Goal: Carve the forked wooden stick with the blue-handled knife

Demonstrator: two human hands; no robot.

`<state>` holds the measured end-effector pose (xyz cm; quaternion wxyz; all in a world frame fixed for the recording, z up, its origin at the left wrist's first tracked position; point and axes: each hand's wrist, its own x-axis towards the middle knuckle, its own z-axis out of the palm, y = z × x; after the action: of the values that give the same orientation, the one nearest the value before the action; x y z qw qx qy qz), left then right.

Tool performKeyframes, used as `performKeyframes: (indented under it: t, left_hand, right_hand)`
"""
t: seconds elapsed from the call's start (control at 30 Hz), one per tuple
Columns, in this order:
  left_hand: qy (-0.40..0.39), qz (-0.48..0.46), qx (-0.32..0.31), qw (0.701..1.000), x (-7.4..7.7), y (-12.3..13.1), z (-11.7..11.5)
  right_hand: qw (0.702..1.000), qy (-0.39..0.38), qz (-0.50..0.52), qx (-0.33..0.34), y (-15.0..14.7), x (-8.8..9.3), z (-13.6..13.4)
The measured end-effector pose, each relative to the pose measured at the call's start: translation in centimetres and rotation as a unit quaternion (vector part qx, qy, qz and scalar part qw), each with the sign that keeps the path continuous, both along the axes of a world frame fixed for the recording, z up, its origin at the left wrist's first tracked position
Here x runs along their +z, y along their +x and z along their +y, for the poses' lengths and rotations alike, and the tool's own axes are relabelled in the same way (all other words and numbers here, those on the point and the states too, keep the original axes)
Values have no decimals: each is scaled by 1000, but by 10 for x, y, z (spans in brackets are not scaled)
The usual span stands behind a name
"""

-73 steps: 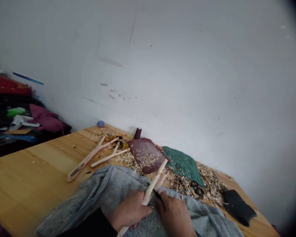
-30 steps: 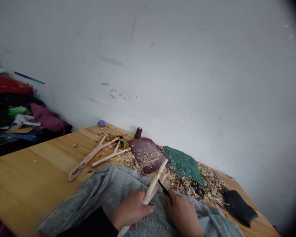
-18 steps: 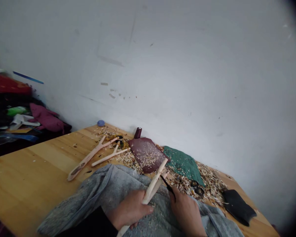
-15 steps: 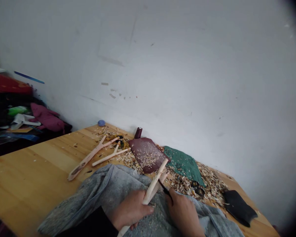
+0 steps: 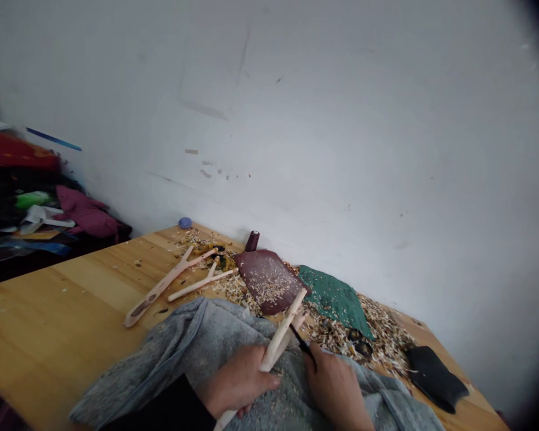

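L hand [image 5: 238,383] closed round forked wood stick [image 5: 276,346], stick tilted up over grey cloth [image 5: 197,341]. R hand [image 5: 335,389] pinches small black knife [image 5: 303,347] just beside stick's fork, approx. mid-frame, low.

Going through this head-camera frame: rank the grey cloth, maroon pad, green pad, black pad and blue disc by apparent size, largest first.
1. Grey cloth, though nearest the camera
2. Maroon pad and green pad, too alike to rank
3. Black pad
4. Blue disc
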<state>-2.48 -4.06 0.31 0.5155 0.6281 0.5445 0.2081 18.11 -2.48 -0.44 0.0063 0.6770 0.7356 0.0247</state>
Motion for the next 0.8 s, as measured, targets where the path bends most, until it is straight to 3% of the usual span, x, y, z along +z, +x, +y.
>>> performKeyframes:
  t: [0.17,0.27,0.43,0.67,0.8]
  left_hand:
    - [2,-2,-14,1000,-4,1,2]
    - [3,4,-11,1000,-5,1,2]
    - [-1,1,-8,1000,-4,-1,1]
    - [1,0,-12,1000,-7,0,3]
    - [7,-4,-8,1000,-7,0,2]
  right_hand:
    - [995,-38,35,87,-21,1,-13]
    - [997,-26,37,65,-16,2,-10]
    - [999,1,-3,-36,3,3,3]
    - [995,-23,45,86,-19,-4,-12]
    - [997,-6,47,67,-10,-3,-7]
